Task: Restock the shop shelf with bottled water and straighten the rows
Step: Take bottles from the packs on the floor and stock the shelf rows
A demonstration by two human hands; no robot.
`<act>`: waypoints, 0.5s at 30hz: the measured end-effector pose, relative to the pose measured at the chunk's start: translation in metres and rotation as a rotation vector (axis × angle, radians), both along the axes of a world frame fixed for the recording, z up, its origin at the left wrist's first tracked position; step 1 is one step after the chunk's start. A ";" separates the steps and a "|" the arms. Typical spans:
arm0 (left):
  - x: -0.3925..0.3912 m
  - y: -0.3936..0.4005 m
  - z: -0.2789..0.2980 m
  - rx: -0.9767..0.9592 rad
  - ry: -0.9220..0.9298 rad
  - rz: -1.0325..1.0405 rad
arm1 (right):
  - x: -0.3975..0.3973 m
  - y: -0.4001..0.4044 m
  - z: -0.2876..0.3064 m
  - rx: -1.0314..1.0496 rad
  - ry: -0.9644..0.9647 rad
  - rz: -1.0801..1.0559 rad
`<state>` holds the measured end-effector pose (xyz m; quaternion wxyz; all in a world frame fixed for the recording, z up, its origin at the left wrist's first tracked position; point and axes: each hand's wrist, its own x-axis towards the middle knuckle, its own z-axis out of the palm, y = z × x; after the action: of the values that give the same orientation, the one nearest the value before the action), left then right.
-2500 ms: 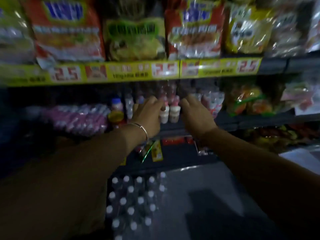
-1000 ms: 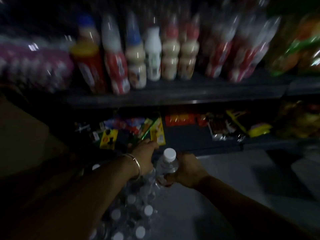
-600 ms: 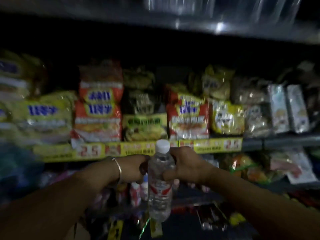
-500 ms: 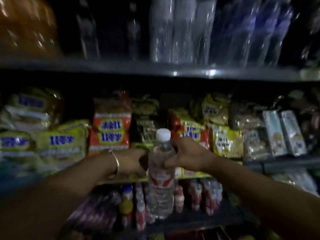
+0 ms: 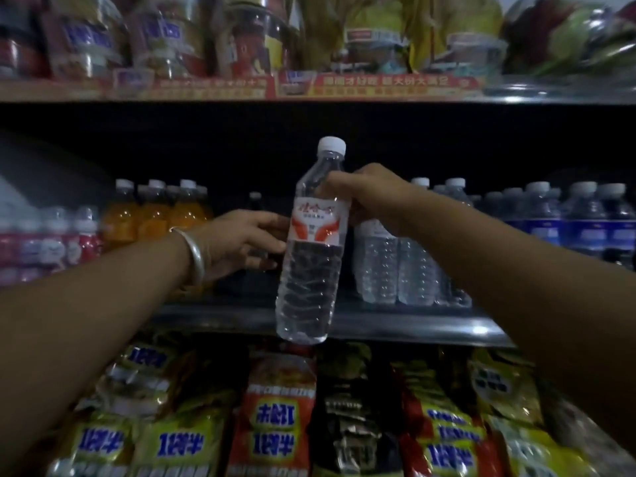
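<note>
At the far left of the frame, on the middle shelf [image 5: 395,323], small bottles with pink labels [image 5: 51,242] stand beside a row of orange drink bottles [image 5: 155,215]; half a second ago this level sat near the top edge of the picture, and it now fills the centre, with the noodle packets [image 5: 275,425] that were at mid-height pushed down to the bottom. The left hand [image 5: 241,242], a silver bangle [image 5: 194,251] on its wrist, reaches in from the lower left; its fingers [image 5: 272,241] are loosely spread and lie against the left side of the water bottle [image 5: 311,249] at label height, whereas earlier they were curled close beside the bottle's upper body. The bottle hangs upright with a slight tilt at the centre of the frame, its white cap toward the dark gap under the top shelf [image 5: 309,89] and its base in front of the middle shelf's front edge, not resting on anything. The right hand [image 5: 371,197], coming from the lower right, pinches the bottle's shoulder between thumb and curled fingers, just above the red-and-white label, much as before. Just right of the held bottle, clear water bottles [image 5: 395,266] stand on the middle shelf, partly hidden behind the right wrist, and further right a row of bottles with blue labels [image 5: 578,222] runs to the frame's edge. Along the top, jars and packets [image 5: 165,36] now show on the top shelf above a red price strip, where earlier only clear bottles were seen.
</note>
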<state>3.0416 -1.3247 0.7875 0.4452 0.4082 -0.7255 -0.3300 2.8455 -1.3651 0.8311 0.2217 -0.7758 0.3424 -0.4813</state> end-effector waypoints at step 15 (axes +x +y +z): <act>0.035 -0.159 -0.021 -0.011 -0.179 0.481 | 0.088 -0.185 0.013 -0.030 0.031 0.015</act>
<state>3.0765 -1.4836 0.7666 0.4472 0.5940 -0.6459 -0.1733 2.9335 -1.5500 0.8438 0.2082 -0.7891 0.3327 -0.4725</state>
